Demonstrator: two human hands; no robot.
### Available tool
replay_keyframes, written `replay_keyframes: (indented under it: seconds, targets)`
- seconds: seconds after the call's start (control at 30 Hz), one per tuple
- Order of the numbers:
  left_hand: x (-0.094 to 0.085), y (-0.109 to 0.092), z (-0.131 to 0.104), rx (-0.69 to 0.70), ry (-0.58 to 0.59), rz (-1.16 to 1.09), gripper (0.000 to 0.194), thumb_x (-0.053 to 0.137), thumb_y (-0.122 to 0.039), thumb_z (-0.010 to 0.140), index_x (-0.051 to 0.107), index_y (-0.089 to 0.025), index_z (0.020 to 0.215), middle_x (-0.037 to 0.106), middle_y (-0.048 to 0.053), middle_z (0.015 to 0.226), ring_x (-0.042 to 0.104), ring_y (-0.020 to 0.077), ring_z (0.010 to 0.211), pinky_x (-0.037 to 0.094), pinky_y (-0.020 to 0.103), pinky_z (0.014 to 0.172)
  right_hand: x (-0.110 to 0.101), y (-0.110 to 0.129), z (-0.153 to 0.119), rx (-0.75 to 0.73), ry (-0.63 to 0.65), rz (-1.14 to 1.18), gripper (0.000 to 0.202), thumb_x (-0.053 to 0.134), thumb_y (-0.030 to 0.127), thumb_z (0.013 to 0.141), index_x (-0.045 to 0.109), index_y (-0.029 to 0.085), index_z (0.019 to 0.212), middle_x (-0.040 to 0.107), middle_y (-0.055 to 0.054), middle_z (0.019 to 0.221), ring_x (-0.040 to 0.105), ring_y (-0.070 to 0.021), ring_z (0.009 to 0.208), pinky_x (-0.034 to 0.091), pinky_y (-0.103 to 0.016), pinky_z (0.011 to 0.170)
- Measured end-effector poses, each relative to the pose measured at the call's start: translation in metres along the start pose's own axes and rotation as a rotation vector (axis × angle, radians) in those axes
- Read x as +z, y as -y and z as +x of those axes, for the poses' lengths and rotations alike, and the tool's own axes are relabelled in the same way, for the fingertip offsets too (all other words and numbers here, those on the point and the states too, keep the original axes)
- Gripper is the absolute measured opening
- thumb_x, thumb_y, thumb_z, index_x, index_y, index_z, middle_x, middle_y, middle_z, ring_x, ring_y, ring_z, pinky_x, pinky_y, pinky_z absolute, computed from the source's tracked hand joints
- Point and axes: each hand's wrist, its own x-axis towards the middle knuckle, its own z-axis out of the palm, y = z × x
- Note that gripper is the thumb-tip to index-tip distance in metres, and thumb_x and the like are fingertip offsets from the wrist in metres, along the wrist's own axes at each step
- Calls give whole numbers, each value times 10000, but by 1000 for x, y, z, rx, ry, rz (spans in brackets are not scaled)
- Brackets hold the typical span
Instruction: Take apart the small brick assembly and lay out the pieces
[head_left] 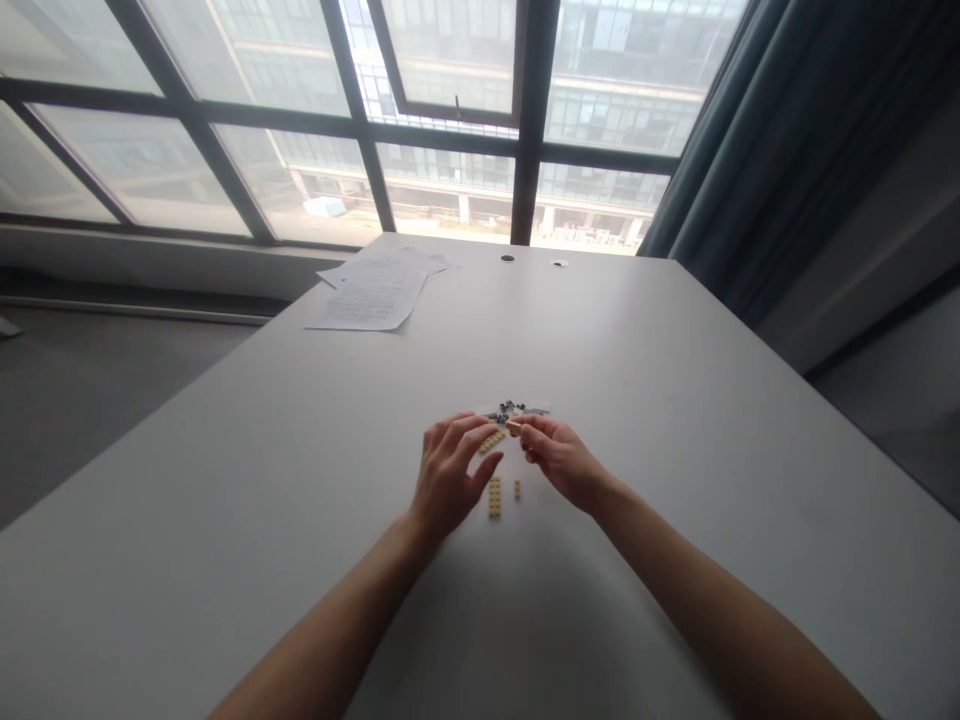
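Note:
My left hand (448, 472) holds a tan studded plate (492, 441) between thumb and fingers above the grey table (300, 480). My right hand (559, 458) pinches a small tan piece (513, 427) at its fingertips, close to the left hand's plate. Below the hands, a long tan plate (494, 496) and a tiny tan piece (517, 489) lie on the table. Just beyond the fingers sits a small heap of dark blue and pale pieces (514, 409).
Printed paper sheets (375, 290) lie at the far left of the table. Two small round holes (508, 258) sit near the far edge. Large windows run behind the table, and a dark curtain (787, 150) hangs at the right.

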Motion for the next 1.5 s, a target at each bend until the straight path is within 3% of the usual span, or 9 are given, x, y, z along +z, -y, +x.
replay_keyframes:
  seconds: [0.13, 0.23, 0.37, 0.5, 0.6, 0.7, 0.8, 1.0, 1.5]
  targets:
    - [-1, -11, 0, 66, -75, -32, 235, 619, -287, 865, 627, -268, 1099, 670, 38, 1040, 571, 212, 1076, 436, 371, 933, 14, 0, -20, 167, 16, 408, 342, 646, 499, 788, 666, 180, 910, 630, -46, 865, 489, -106, 636, 424, -228, 569]
    - [-4, -14, 2, 78, -110, -37, 176, 630, -258, 857, 658, -286, 1028, 686, 17, 980, 588, 199, 1033, 448, 359, 904, 17, 0, -26, 187, 30, 459, 327, 647, 478, 798, 669, 176, 921, 627, -54, 861, 492, -110, 640, 428, -229, 562]
    - [-7, -10, 3, 75, -85, -58, 128, 616, -273, 860, 662, -274, 979, 687, 16, 968, 590, 192, 1027, 448, 357, 903, 3, 0, -32, 108, 12, 192, 322, 592, 445, 845, 662, 165, 987, 617, -34, 788, 491, -115, 619, 441, -240, 575]
    - [-6, -5, 2, 74, -65, -75, 104, 594, -236, 859, 649, -245, 947, 682, 24, 965, 583, 186, 1016, 443, 355, 900, -19, -4, -43, -72, -86, -320, 205, 548, 335, 887, 628, 184, 1001, 633, -36, 892, 530, -139, 702, 468, -289, 693]
    - [-6, -3, 0, 124, 56, -67, 102, 596, -241, 849, 652, -239, 935, 680, 35, 975, 570, 200, 1038, 432, 369, 906, -25, -7, -52, -258, -80, -721, 136, 555, 218, 883, 616, 198, 1003, 624, -67, 1018, 545, -194, 889, 451, -353, 835]
    - [-8, -4, 0, 205, 222, -93, 111, 593, -273, 838, 672, -247, 912, 676, 44, 1004, 557, 214, 1075, 418, 385, 936, -20, -8, -57, -339, 1, -937, 152, 547, 160, 882, 609, 209, 1011, 621, -76, 1013, 525, -225, 978, 435, -378, 881]
    - [-10, -6, 0, 257, 312, -122, 115, 596, -277, 823, 696, -263, 878, 672, 44, 1014, 548, 223, 1091, 408, 399, 956, -13, -10, -58, -326, 28, -1014, 122, 543, 161, 886, 613, 211, 972, 619, -64, 961, 528, -218, 918, 443, -363, 846]
    - [-11, -9, 3, 303, 375, -118, 122, 596, -277, 830, 709, -278, 876, 672, 37, 1018, 541, 231, 1077, 400, 416, 945, -10, -16, -58, -311, 13, -1049, 99, 545, 173, 890, 614, 214, 948, 611, -59, 956, 514, -218, 915, 430, -363, 853]
    - [-7, -10, 1, 288, 424, -105, 131, 583, -273, 848, 711, -274, 879, 672, 35, 1028, 532, 231, 1073, 384, 417, 947, -10, -18, -56, -281, 12, -1029, 127, 579, 239, 882, 625, 208, 996, 599, -69, 1017, 509, -226, 953, 424, -379, 879]
